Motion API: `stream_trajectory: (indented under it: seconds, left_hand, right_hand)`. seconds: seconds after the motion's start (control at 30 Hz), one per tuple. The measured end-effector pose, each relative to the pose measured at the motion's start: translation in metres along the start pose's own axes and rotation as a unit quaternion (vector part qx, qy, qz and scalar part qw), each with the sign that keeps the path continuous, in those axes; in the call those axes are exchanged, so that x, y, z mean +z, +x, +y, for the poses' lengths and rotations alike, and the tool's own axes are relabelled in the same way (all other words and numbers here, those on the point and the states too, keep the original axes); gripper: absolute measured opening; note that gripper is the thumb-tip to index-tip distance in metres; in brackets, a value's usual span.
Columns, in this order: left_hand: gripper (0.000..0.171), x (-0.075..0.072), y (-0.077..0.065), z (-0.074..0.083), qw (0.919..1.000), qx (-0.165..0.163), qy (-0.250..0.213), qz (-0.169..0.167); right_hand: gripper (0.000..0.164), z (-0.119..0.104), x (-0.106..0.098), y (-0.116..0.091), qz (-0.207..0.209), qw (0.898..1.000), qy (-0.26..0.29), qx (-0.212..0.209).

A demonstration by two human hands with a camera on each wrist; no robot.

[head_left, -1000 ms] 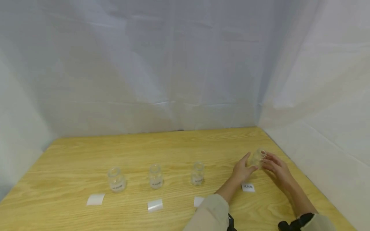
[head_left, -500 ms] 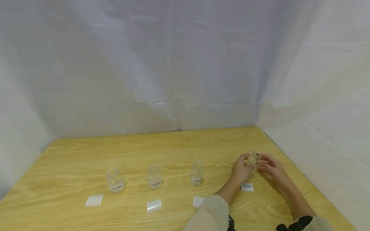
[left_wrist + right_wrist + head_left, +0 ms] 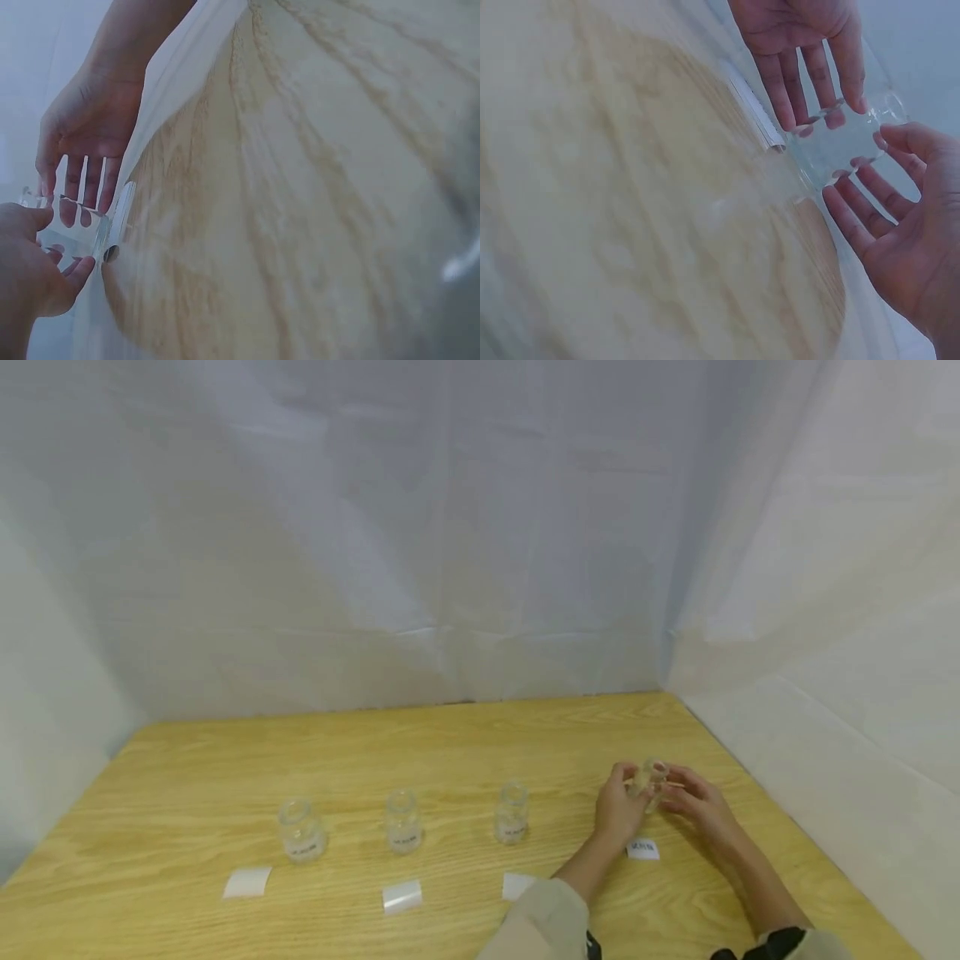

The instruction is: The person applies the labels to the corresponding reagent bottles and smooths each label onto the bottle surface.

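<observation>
Both hands hold one clear glass bottle (image 3: pixel 651 777) at the right of the table in the head view, its round mouth facing up. My left hand (image 3: pixel 619 810) grips it from the left, thumb and fingers on either side. From the right, my right hand (image 3: pixel 705 810) pinches it between thumb and fingertips, as the right wrist view also shows with the bottle (image 3: pixel 836 146) between both hands. A small white label (image 3: pixel 642 849) with dark printed characters lies on the table just in front of them. In the left wrist view, the bottle's base is close above the table.
Three clear bottles stand in a row to the left: a left one (image 3: pixel 301 835), a middle one (image 3: pixel 403 827) and a right one (image 3: pixel 512 816), each with printed text low on its side. White slips (image 3: pixel 247 882) lie in front of them. White sheeting (image 3: pixel 450 568) surrounds the wooden table (image 3: pixel 375 743).
The bottle and both hands have shifted slightly left. The bottle has been turned and tipped between the hands, with its mouth now facing up again. The standing bottles have stayed put.
</observation>
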State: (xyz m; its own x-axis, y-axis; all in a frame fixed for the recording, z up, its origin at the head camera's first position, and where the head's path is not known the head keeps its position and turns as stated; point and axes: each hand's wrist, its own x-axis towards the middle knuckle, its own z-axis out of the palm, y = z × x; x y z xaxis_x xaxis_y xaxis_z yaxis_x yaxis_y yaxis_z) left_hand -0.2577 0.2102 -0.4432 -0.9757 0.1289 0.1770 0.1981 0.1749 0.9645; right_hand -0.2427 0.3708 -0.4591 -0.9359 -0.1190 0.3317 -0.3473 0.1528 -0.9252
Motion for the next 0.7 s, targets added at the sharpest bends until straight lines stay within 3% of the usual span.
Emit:
stream_trajectory:
  seconds: [0.27, 0.5, 0.7]
  left_hand:
    - [0.031, -0.006, -0.002, -0.003, 0.9996, 0.004, -0.003, 0.028]
    - [0.032, -0.014, -0.009, -0.002, 0.9991, -0.004, -0.016, 0.04]
    - [0.032, -0.019, -0.013, 0.0, 0.9986, 0.002, -0.014, 0.05]
  right_hand:
    - [0.035, 0.002, 0.011, 0.003, -0.007, 0.999, 0.049, 0.0]
    - [0.033, -0.001, 0.018, 0.004, -0.02, 0.999, 0.048, -0.01]
    - [0.037, -0.002, 0.021, 0.004, -0.028, 0.999, 0.038, 0.012]
